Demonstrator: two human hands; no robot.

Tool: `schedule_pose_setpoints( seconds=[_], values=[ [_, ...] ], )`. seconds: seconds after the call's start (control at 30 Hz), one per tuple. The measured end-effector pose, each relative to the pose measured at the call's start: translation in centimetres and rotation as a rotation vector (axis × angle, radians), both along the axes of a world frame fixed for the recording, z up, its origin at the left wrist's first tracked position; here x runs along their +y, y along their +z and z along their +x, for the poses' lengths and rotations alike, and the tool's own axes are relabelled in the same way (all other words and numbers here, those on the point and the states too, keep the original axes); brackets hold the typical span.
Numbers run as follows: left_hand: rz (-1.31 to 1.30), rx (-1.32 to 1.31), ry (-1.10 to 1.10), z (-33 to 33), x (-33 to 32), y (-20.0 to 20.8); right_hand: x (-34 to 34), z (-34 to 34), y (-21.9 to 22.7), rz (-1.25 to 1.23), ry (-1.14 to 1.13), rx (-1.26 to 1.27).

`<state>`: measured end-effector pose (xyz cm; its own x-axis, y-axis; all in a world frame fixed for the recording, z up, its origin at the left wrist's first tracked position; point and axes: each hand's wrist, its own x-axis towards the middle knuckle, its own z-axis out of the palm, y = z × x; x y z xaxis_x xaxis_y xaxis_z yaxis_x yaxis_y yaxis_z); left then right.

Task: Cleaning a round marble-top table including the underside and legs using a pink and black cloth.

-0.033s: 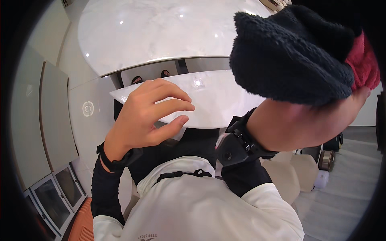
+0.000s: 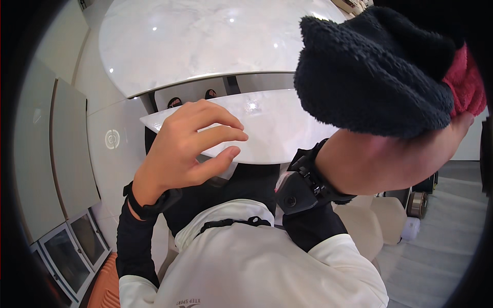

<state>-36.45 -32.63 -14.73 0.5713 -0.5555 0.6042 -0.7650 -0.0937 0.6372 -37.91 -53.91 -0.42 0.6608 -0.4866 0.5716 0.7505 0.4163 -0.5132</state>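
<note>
Over a white marble table (image 2: 205, 46), right hand (image 2: 380, 159) gripping dark fleece cloth (image 2: 370, 77) (red edge)

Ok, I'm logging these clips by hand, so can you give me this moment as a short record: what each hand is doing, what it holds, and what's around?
left hand: empty, fingers spread and slightly curled, raised above the near edge of the white marble table
right hand: raised close to the camera, gripping a dark fleecy cloth
cloth detail: a red cloth part shows at its right edge
wrists: black wristband on the left, black wrist device on the right
surroundings: second, larger marble tabletop beyond
</note>
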Motion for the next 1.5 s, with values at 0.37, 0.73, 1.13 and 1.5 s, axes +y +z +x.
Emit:
schedule_pose_setpoints(
  seconds=[0.37, 0.73, 1.13, 1.5],
  values=[
    [0.041, -0.001, 0.030, 0.1, 0.6, -0.1, -1.6, 1.1, -1.7, -0.126, 0.419, -0.195],
    [0.119, 0.221, 0.446, -1.8, 7.6, -8.7, -7.8, 2.3, -19.6, -1.208, -0.430, 0.576],
    [0.025, 0.637, 0.434, -6.4, 5.2, -15.4, 8.4, 2.5, -26.9, -1.781, -0.180, -0.005],
    [0.015, 0.715, 0.500, -5.4, 5.2, -15.9, -15.9, 6.0, -27.6, -1.742, -0.623, 0.589]
  ],
)
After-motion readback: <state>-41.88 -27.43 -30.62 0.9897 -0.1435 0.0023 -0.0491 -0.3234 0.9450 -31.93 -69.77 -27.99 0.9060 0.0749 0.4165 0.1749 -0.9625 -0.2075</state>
